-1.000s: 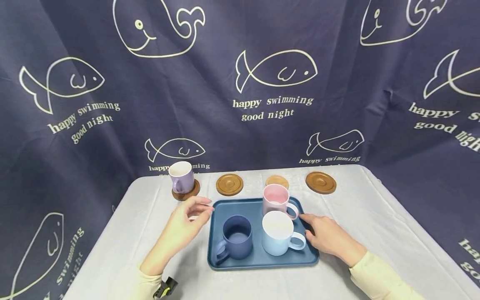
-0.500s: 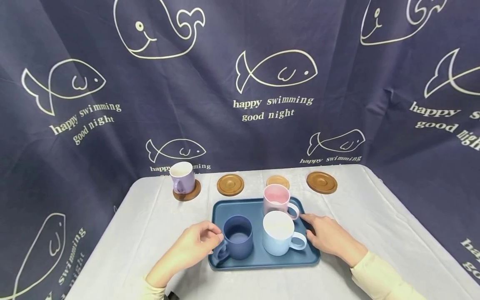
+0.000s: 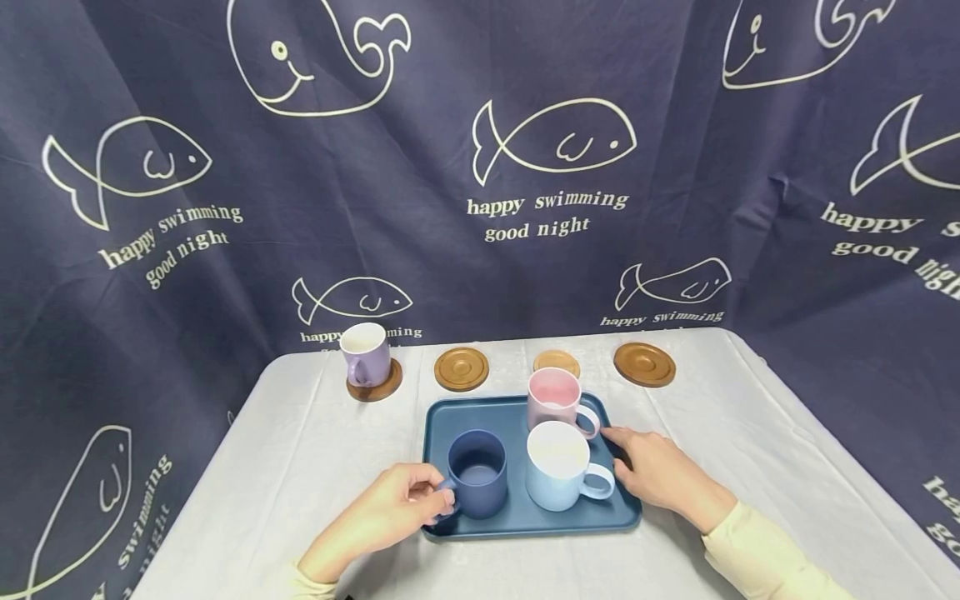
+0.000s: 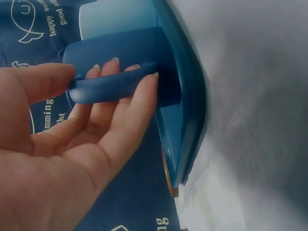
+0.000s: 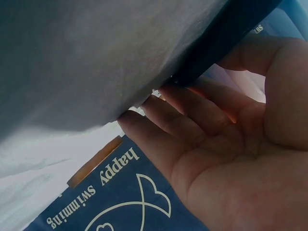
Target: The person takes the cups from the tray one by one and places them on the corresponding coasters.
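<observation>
In the head view, my left hand (image 3: pixel 401 504) grips the handle of a dark blue mug (image 3: pixel 483 492). The left wrist view shows the thumb at one end of that handle (image 4: pixel 108 87) and the fingers curled behind it. The mug stands upright on a blue rectangular tray (image 3: pixel 525 523), at the left. A light blue mug (image 3: pixel 553 483) and a pink mug (image 3: pixel 546 410) stand on the tray's right side. My right hand (image 3: pixel 663 475) rests against the tray's right edge; its fingers look relaxed in the right wrist view, thumb at the tray wall (image 5: pixel 211 48).
A lilac mug (image 3: pixel 372 357) stands on a wooden coaster (image 3: pixel 390 385) at the back left. Behind the tray lie a round coaster (image 3: pixel 461 369), a paler one (image 3: pixel 557 361) partly hidden by the pink mug, and a darker one (image 3: pixel 645 365). A printed curtain hangs behind.
My left hand has come down from beside the tray's back left corner to the dark blue mug and taken its handle. The right hand stays at the tray edge.
</observation>
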Action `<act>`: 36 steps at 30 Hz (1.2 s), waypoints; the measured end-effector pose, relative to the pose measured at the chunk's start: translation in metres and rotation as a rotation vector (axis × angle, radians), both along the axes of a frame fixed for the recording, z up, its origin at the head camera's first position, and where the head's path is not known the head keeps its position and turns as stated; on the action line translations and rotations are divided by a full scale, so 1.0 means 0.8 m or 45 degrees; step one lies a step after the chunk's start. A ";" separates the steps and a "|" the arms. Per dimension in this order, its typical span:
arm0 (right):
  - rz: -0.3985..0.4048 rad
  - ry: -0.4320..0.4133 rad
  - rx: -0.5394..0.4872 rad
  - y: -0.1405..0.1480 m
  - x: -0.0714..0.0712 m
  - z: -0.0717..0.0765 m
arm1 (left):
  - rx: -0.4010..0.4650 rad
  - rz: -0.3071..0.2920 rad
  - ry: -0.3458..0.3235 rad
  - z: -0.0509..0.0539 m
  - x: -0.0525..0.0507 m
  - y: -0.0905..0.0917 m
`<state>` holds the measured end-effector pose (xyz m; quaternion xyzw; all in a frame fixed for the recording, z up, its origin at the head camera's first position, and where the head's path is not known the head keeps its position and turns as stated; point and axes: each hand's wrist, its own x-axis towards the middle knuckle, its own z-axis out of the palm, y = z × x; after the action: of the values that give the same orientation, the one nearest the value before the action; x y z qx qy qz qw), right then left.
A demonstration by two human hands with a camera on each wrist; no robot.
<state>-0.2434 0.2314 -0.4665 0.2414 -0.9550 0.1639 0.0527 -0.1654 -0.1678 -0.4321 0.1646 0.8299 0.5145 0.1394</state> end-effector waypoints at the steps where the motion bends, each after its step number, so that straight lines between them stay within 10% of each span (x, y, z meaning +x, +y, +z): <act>1: 0.000 0.002 0.000 0.000 0.000 0.000 | 0.015 -0.016 0.009 -0.001 0.000 0.000; 36: 0.007 0.015 -0.005 0.000 0.002 0.002 | 0.164 -0.050 -0.006 -0.008 0.001 -0.001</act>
<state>-0.2421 0.2316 -0.4651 0.2449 -0.9537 0.1645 0.0583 -0.1645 -0.1686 -0.4387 0.1882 0.7915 0.5643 0.1407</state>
